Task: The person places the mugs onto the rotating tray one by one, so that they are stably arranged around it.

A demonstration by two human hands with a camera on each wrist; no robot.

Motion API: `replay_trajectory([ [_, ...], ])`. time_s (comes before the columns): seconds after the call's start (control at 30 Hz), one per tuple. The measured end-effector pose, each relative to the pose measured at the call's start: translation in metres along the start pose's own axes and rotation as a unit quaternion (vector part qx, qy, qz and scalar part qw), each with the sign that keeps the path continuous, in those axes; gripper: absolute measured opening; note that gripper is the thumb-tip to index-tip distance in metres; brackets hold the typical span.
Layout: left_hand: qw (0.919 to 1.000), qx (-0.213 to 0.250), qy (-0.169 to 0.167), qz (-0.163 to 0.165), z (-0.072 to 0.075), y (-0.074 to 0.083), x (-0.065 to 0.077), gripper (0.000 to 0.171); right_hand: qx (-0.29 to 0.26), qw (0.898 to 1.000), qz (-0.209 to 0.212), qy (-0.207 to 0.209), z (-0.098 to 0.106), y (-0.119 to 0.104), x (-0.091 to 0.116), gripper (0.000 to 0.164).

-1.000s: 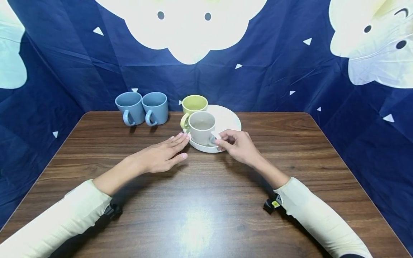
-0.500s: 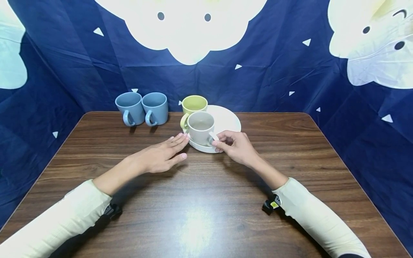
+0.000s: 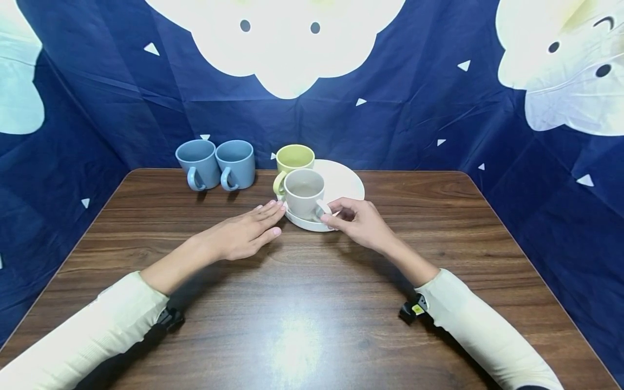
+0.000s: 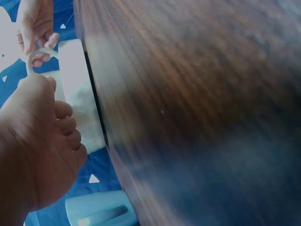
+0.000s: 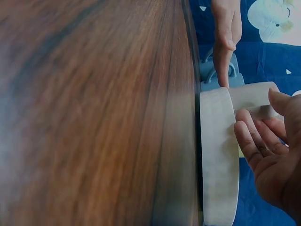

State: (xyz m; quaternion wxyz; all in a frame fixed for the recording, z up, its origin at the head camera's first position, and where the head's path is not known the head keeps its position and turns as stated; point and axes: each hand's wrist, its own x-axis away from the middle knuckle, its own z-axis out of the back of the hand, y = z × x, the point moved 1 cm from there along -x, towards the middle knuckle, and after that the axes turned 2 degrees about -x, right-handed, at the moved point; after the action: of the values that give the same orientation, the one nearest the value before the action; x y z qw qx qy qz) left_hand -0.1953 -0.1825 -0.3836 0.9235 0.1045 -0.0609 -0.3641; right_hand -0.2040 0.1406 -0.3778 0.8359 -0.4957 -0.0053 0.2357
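Note:
A light grey mug (image 3: pixel 303 197) stands upright at the near left of a round white plate (image 3: pixel 343 181) with a raised rim. My right hand (image 3: pixel 359 221) pinches its handle between thumb and fingers, the handle pointing to the near right. Behind that mug is a yellow-green mug (image 3: pixel 296 156), partly hidden by it, its handle turned to the left. My left hand (image 3: pixel 248 232) lies palm down with straight fingers, fingertips right at the plate's left rim. In the right wrist view, the right thumb and fingers surround the grey mug's handle (image 5: pixel 261 112).
Two blue mugs (image 3: pixel 197 162) stand side by side at the back left of the wooden table (image 3: pixel 234 325). A dark blue cloth (image 3: pixel 414 119) with white cloud shapes hangs behind the table's back edge and along both sides.
Holding the handle, my right hand has shifted very slightly left, and the grey mug with it. My left hand stays at the plate's rim.

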Motion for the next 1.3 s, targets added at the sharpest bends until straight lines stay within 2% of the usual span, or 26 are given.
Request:
replay_trajectory([
  [0.3, 0.9999, 0.0, 0.01, 0.006, 0.003, -0.004, 0.002, 0.065, 0.01, 1.0, -0.023, 0.001, 0.014, 0.005, 0.006, 0.028],
  [0.5, 0.9989, -0.01, 0.046, 0.006, 0.006, -0.006, 0.005, 0.061, 0.016, 1.0, -0.022, 0.007, 0.026, 0.006, 0.009, 0.028],
  [0.7, 0.9968, -0.023, 0.076, 0.0, 0.01, -0.008, 0.007, 0.052, 0.045, 0.999, -0.023, 0.015, 0.041, 0.015, 0.011, 0.031],
  [0.87, 0.9963, -0.032, 0.08, 0.009, 0.012, -0.012, 0.01, 0.047, 0.081, 0.996, -0.019, 0.017, 0.055, 0.025, 0.014, 0.034],
  [1.07, 0.9952, -0.044, 0.084, 0.026, 0.012, -0.015, 0.015, 0.044, 0.133, 0.991, 0.006, -0.006, 0.068, 0.034, 0.017, 0.041],
  [1.3, 0.9943, -0.042, 0.093, 0.031, 0.012, -0.019, 0.019, 0.042, 0.214, 0.975, 0.017, -0.055, 0.077, 0.041, 0.02, 0.058],
])
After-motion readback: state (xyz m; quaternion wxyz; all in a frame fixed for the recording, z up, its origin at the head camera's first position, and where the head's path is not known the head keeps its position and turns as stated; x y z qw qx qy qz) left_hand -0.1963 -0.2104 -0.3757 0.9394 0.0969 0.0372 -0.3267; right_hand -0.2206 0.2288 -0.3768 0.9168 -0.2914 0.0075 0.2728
